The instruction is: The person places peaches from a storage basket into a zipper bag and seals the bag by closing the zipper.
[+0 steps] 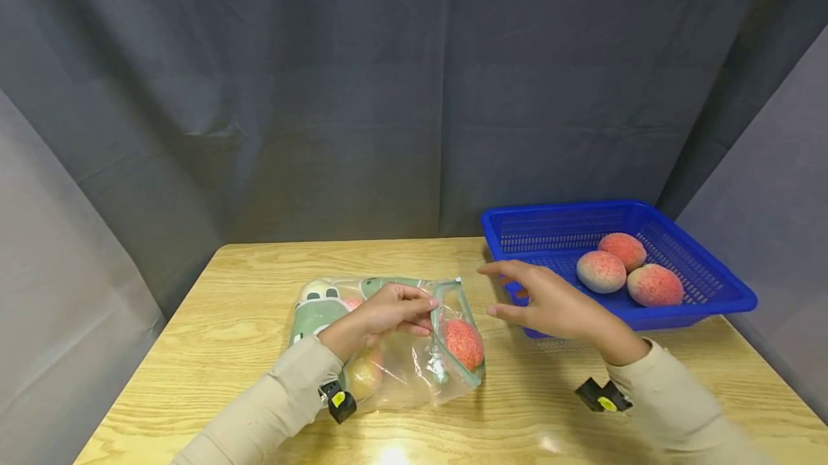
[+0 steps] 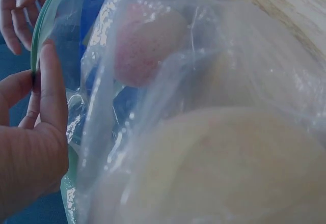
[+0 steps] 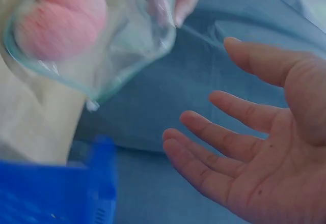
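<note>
A clear zip bag (image 1: pixel 414 371) with a green rim and a green printed pattern lies on the table, its mouth facing right. My left hand (image 1: pixel 388 314) pinches the upper edge of that mouth between thumb and fingers. Just inside the opening sits a red peach (image 1: pixel 463 344); a paler yellowish fruit (image 1: pixel 364 375) shows deeper in, blurred by the plastic. My right hand (image 1: pixel 550 303) hovers between the bag and the blue basket, holding nothing, its fingers spread in the right wrist view (image 3: pixel 254 142).
The blue plastic basket (image 1: pixel 731 300) stands at the table's right side with three peaches (image 1: pixel 601 272) in it. A wooden table (image 1: pixel 226 321) bears everything. Grey cloth (image 1: pixel 336 91) hangs behind and at both sides.
</note>
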